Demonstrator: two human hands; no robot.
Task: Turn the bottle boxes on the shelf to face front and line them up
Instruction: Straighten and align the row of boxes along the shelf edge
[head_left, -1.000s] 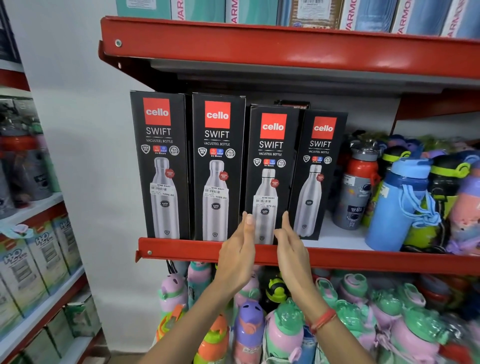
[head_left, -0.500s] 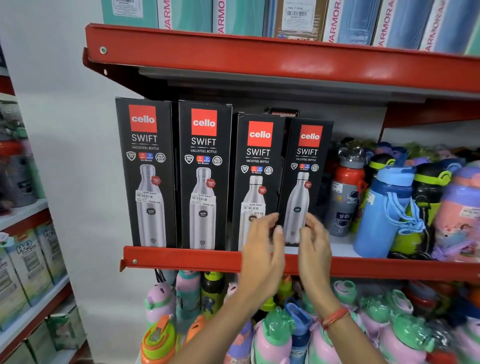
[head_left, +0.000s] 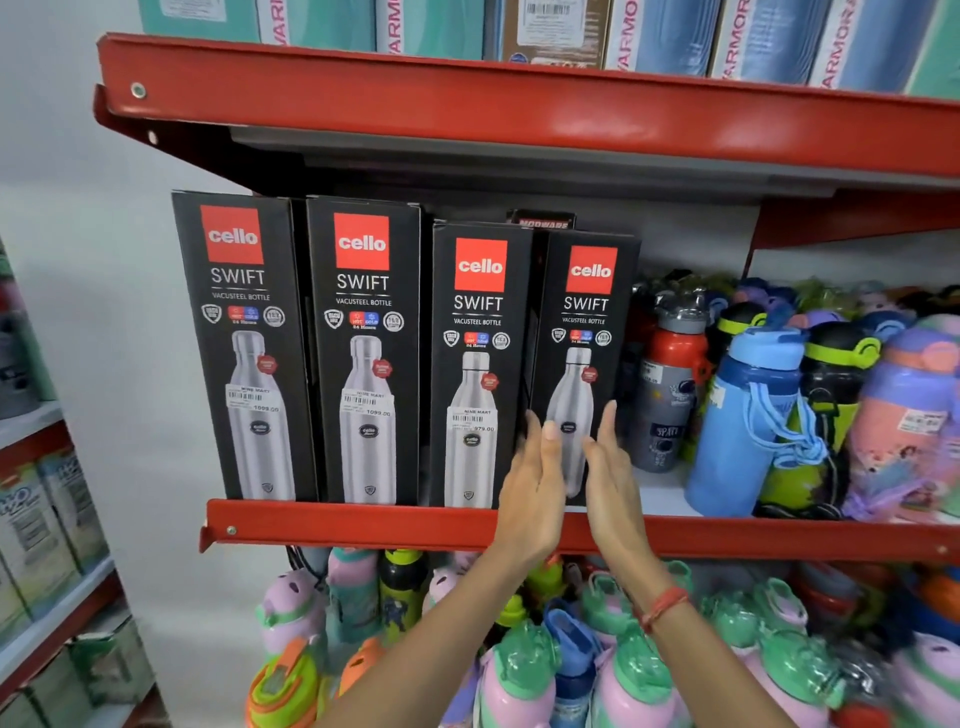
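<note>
Several black Cello Swift bottle boxes stand in a row on the red shelf (head_left: 363, 522), all with their printed fronts facing out. The two left boxes (head_left: 244, 343) (head_left: 366, 348) are taller than the third box (head_left: 478, 364) and the rightmost box (head_left: 587, 353). The rightmost box sits a little further back and is slightly angled. My left hand (head_left: 535, 488) is flat at its lower left edge, and my right hand (head_left: 608, 478) is flat in front of its lower right part. Both hands have straight fingers and hold nothing.
Loose coloured bottles crowd the shelf right of the boxes, the nearest a red and grey bottle (head_left: 670, 395) and a blue one (head_left: 748, 415). More bottles fill the shelf below (head_left: 571, 649). Boxes line the upper shelf (head_left: 519, 104). Another rack (head_left: 47, 519) stands at left.
Both hands moved right from the third box to the rightmost box, closed around its lower part, and now have their fingers straightened. The view has come closer.
</note>
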